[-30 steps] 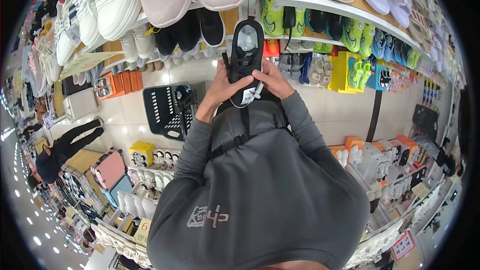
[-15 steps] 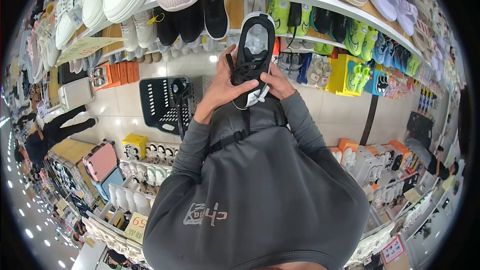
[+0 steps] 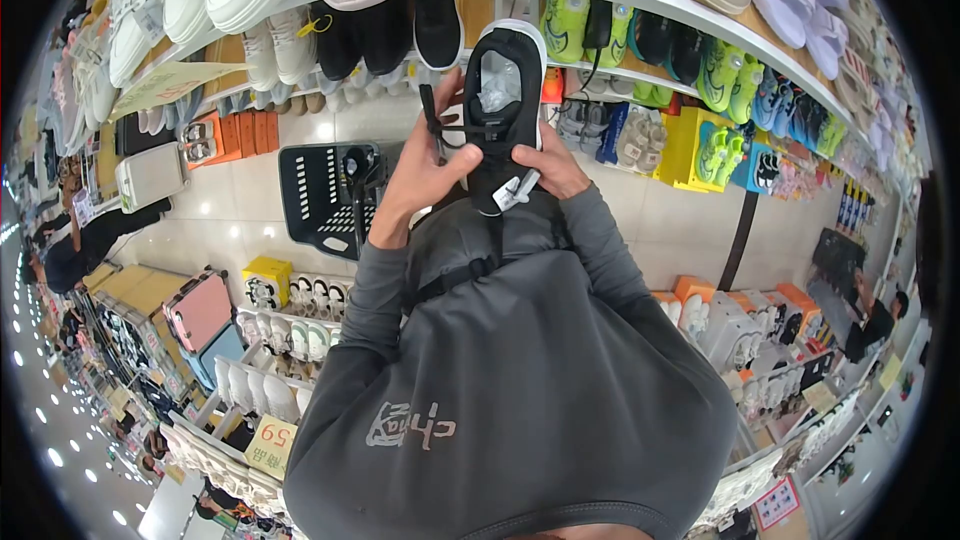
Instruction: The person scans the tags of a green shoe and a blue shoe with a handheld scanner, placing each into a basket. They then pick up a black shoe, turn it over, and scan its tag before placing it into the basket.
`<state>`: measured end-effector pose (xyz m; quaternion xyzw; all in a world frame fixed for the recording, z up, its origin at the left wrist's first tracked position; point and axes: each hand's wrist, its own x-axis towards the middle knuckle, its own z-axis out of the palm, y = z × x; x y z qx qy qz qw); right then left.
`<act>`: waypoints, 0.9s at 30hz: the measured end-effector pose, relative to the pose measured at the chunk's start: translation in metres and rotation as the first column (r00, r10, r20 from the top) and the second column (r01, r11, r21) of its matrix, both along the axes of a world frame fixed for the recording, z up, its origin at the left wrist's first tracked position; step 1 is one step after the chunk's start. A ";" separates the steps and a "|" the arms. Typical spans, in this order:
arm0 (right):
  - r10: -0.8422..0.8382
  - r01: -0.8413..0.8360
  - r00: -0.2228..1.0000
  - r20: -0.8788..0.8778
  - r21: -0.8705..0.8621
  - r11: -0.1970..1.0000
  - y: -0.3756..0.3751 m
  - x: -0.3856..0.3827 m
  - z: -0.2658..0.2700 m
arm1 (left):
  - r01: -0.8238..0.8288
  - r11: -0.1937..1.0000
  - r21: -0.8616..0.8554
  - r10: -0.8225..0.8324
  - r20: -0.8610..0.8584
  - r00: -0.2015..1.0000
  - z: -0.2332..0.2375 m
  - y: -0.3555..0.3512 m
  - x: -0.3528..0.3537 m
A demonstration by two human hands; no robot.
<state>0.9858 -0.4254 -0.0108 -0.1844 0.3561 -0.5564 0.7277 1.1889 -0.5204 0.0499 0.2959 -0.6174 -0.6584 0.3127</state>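
Observation:
A black shoe with a white sole (image 3: 518,110) is held in front of my body, its opening facing up and its heel pointing toward the shelves. Clear crumpled plastic (image 3: 497,82) fills the opening. My left hand (image 3: 430,170) grips the shoe's left side, thumb on top near the laces. My right hand (image 3: 552,162) holds the other side, with the thumb near the toe. A dark lace (image 3: 431,112) sticks out to the left, and a white tag (image 3: 515,192) lies at the toe end.
Shelves of shoes (image 3: 680,0) stand just ahead. A black basket (image 3: 325,202) is on the left, near orange boxes (image 3: 245,135). Yellow boxes (image 3: 685,145) stand on the right. One person (image 3: 75,250) is at far left, another (image 3: 872,325) at far right.
The shoe is slightly lower at the toe side and its opening looks wider. My left hand has shifted a little left, and the lace now stretches out from the shoe.

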 end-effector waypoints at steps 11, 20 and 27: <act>0.091 -0.134 0.926 -0.365 -0.095 0.986 -0.008 -0.003 0.023 | -0.112 0.994 -0.005 0.110 0.216 0.970 0.037 -0.039 0.000; 0.098 -0.159 0.854 -0.511 -0.079 0.984 -0.009 -0.002 0.044 | -0.098 0.992 -0.075 0.118 0.339 0.933 0.037 -0.047 -0.005; -0.047 -0.140 0.713 -0.699 -0.209 0.968 -0.009 0.001 0.048 | -0.207 0.974 -0.091 0.224 0.262 0.939 0.037 -0.036 -0.004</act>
